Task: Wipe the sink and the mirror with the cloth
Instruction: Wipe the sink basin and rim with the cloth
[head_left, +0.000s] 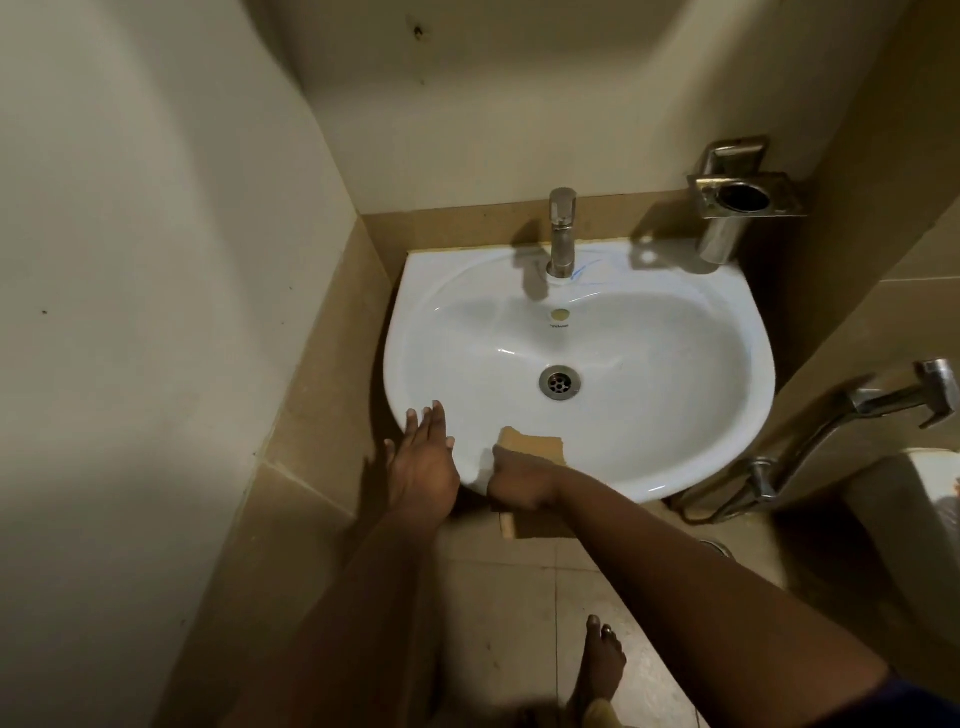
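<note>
A white sink (675, 415) carries a folded tan cloth (535, 441) on its near rim.

My right hand (519, 480) covered the middle of the cloth (535, 441), so only its top edge in the sink (649, 364) and a corner below the rim showed. My curled fingers were out of sight under the hand. The small lettering under the overflow hole (560, 314) was too tiny to read. The toilet tank (914, 509) and spray hose (857, 410) ran off the right edge. My foot (597, 670) blurred away at the bottom edge.
</note>
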